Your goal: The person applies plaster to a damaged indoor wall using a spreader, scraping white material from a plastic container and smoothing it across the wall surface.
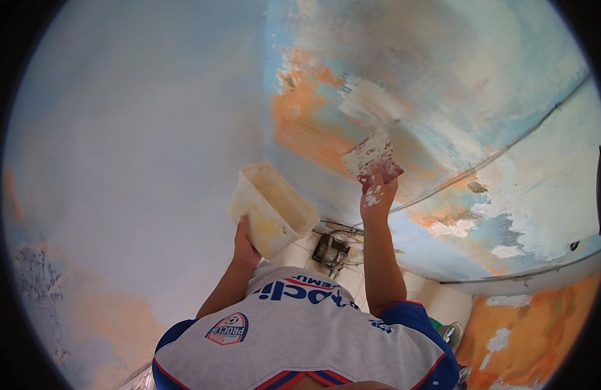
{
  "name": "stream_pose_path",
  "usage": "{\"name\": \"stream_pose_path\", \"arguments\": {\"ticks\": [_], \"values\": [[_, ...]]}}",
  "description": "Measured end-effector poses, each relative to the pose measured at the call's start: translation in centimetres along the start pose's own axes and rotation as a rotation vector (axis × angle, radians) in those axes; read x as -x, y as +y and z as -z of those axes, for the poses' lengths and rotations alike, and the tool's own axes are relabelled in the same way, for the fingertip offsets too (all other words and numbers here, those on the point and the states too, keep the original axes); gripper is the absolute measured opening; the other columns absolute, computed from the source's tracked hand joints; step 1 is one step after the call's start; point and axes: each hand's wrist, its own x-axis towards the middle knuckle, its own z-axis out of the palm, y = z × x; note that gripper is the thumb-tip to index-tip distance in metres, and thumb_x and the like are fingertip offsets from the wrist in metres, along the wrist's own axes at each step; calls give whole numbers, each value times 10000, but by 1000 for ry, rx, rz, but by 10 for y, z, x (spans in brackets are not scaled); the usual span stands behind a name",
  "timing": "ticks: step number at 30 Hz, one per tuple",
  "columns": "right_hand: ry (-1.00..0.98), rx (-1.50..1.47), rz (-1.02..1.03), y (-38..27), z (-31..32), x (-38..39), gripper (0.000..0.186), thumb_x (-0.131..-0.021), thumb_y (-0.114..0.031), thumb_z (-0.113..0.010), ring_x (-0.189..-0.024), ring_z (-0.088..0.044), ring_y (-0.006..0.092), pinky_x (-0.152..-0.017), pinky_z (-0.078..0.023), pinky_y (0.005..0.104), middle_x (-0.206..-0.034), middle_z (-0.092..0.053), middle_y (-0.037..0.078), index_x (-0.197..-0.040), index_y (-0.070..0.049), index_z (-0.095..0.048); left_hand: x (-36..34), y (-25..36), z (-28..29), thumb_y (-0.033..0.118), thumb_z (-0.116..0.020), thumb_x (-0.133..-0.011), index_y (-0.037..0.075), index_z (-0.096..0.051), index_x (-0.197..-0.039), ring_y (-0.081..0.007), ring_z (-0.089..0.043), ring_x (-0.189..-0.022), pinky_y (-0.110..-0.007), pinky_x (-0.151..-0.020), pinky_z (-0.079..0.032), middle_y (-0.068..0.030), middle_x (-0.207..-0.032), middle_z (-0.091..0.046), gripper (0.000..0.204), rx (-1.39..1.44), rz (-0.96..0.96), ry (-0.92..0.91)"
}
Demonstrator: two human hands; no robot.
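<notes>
My left hand [247,248] holds a pale, rectangular plastic tub [265,218] by its side, the thumb lying along the wall. The tub is tilted, its mouth turned up and to the right, with yellowish smears on the outside; how much it holds I cannot tell. Higher up and to the right, my right hand [378,193] grips a putty knife [373,155] with a reddish handle and a broad blade coated in whitish filler. White filler is smeared over the back of this hand. The blade is in front of the patched wall [307,114]; whether it touches the surface I cannot tell.
Blue-grey paint covers the left wall [118,162]. On the right wall, orange patches and white filler show, and a cable [495,156] runs slantwise across it. An open dark box with wires [331,250] is low in the corner, by pale floor tiles [414,286].
</notes>
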Motion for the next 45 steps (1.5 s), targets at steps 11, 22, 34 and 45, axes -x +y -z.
{"name": "stream_pose_path", "arguments": {"ticks": [11, 22, 34, 45], "values": [[-31, -318, -98, 70, -10, 0, 384, -935, -22, -607, -1009, -648, 203, -720, -550, 342, -1140, -633, 38, -1297, -113, -520, -15, 57, 57, 596, -338, -1024, 131, -316, -1550, -365, -416, -1406, -550, -1160, -345, -139, -1534, -426, 703, 120, 100, -207], [-123, -142, 383, -73, -104, -39, 319, -958, -112, -646, -849, -641, 153, -664, -515, 301, -1061, -655, 36, -1259, -80, -545, -8, 77, 48, 590, -374, -1017, 141, -385, -1513, -357, -484, -1348, -553, -1133, -384, -140, -1473, -492, 669, 113, 139, -208], [-259, 497, 927, -194, -248, -73, 307, -993, -185, -612, -864, -616, 154, -763, -513, 305, -1013, -651, 54, -1237, -2, -580, 13, 85, 51, 567, -381, -1024, 135, -403, -1500, -341, -512, -1328, -523, -1122, -411, -129, -1444, -525, 643, 188, 68, -242], [-97, 1520, 2098, -108, -280, -131, 383, -816, -119, -672, -1164, -581, 297, -969, -432, 527, -1218, -624, 93, -1198, -101, -664, 4, 86, 60, 594, -399, -1008, 149, -396, -1510, -348, -505, -1336, -531, -1128, -399, -130, -1466, -507, 671, 214, 109, -204]]}}
